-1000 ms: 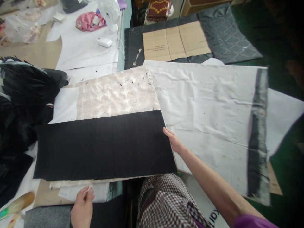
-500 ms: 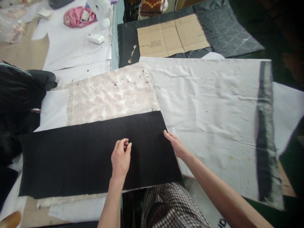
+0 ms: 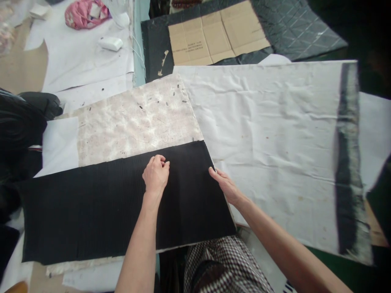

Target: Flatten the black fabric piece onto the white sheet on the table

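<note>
A pale, speckled board point(image 3: 137, 118) lies in front of me, its nearer half covered by a black sheet point(image 3: 116, 207) with fine parallel lines. My right hand point(image 3: 224, 183) grips the board's right edge, thumb on top and fingers out of sight beneath. Over the black surface, near its far edge, my left hand point(image 3: 155, 173) is closed with fingers curled toward the thumb. Whatever those fingers may hold is too small or hidden to see.
Right of the board spreads a wrinkled white sheet point(image 3: 275, 142) with a dark band at its far side. Flattened cardboard point(image 3: 216, 34) lies behind on black quilted material. Back left are a pink cloth bag point(image 3: 85, 14) and a white box point(image 3: 110, 43); dark rolled material point(image 3: 21, 126) sits at left.
My left hand has moved away from me across the black sheet toward its far edge, still closed. My right hand keeps its grip on the board's edge. The view has shifted slightly.
</note>
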Tool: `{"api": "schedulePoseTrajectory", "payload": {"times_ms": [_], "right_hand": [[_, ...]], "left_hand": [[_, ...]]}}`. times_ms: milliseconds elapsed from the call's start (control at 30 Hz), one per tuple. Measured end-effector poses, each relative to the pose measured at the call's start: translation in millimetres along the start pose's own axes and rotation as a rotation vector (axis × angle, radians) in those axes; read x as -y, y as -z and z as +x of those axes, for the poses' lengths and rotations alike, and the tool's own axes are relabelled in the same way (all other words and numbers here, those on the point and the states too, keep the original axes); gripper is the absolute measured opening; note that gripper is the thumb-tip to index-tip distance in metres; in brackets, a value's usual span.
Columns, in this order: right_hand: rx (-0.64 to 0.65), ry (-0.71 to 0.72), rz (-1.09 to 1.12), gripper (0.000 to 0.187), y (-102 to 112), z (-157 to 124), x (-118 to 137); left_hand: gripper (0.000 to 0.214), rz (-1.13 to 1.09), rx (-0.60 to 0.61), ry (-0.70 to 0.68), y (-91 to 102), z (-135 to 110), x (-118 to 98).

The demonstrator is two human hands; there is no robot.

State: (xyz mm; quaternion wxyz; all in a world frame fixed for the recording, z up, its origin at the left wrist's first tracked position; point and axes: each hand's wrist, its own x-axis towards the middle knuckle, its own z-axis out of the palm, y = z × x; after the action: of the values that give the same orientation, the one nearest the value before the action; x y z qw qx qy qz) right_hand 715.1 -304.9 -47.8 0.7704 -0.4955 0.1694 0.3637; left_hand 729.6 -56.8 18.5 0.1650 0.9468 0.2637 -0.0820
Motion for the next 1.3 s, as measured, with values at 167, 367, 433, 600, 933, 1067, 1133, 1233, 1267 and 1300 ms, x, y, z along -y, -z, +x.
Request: {"api": "schedulePoseTrajectory", "payload": {"times_ms": [167, 367, 433, 600, 933, 1067, 1133, 1233, 1267, 1300], "right_hand": [[0.006, -0.013, 0.017, 0.039, 2.6, 0.7, -1.0], [-0.012, -0.027, 0.021, 0.039, 3.7, 0.5, -1.7], [-0.014, -0.033, 0.033, 0.039, 2.9, 0.3, -1.2], [-0.014, -0.062, 0.072, 0.038, 0.4, -0.7, 0.8], [-0.001, -0.06, 0.084, 0.038, 3.7, 0.0, -1.4], [0.007, -0.057, 0.089, 0.039, 1.5, -1.2, -0.7], [0.009, -0.052, 0.077, 0.04, -0.1, -1.4, -0.2], [0.006, -0.003, 0.013, 0.044, 0.8, 0.8, 0.2], [-0.012, 0.04, -0.037, 0.046, 2.2, 2.0, 0.8], [-0.054, 0.099, -0.112, 0.049, 3.8, 3.1, 2.0]], "left_hand": [[0.009, -0.068, 0.024, 0.046, -1.9, 3.9, 1.9], [0.01, -0.119, 0.034, 0.064, -3.7, 5.4, 6.0], [0.01, -0.118, 0.037, 0.068, -4.6, 5.6, 6.3], [0.011, -0.055, 0.024, 0.066, -4.5, 3.4, 0.4], [0.035, 0.04, -0.096, 0.037, -11.7, -6.5, -19.5], [0.039, 0.092, -0.166, -0.044, -15.7, -11.8, -21.8], [0.04, 0.111, -0.206, -0.089, -17.2, -14.1, -21.5], [0.041, 0.113, -0.237, -0.119, -19.0, -16.1, -19.7], [0.041, 0.11, -0.24, -0.119, -19.4, -16.4, -19.0], [0.04, 0.106, -0.24, -0.118, -19.6, -16.5, -18.3]]}}
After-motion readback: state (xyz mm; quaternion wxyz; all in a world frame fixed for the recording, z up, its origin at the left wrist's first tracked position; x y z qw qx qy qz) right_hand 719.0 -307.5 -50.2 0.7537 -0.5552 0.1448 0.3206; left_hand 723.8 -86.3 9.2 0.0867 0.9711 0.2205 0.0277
